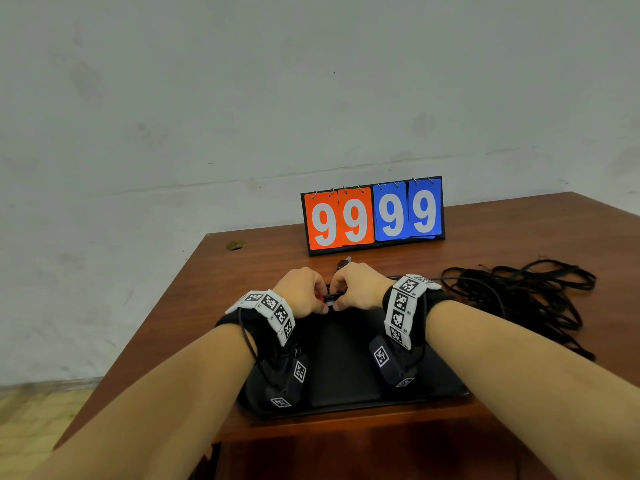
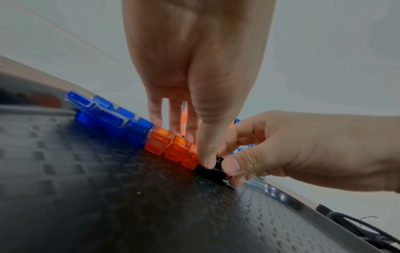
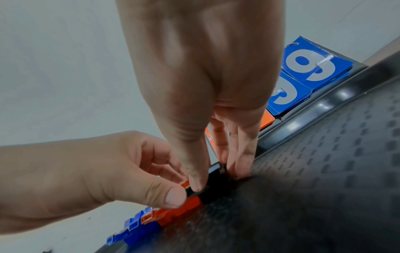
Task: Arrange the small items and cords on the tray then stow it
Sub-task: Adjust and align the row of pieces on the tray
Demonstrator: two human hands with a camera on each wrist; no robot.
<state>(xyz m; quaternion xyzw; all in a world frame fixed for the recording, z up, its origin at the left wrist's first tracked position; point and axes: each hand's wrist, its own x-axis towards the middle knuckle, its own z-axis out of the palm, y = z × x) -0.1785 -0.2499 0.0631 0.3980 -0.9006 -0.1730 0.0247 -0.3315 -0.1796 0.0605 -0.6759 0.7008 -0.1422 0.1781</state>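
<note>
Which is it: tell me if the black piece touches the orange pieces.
Touching. The left wrist view shows the black piece butted against the last of the orange pieces on the tray, no gap between.

A flip scoreboard (image 1: pixel 373 215) is seen standing at the back of a brown wooden worktop (image 1: pixel 249 271), set against a pale wall (image 1: pixel 242 98).

Four white nines are shown on its cards, two orange on the left and two blue on the right, hung from small rings on a black stand. A small round brownish mark (image 1: pixel 235 244) is visible near the far left corner of the worktop. A strip of light patterned floor (image 1: pixel 31 417) can be made out at lower left.
</note>
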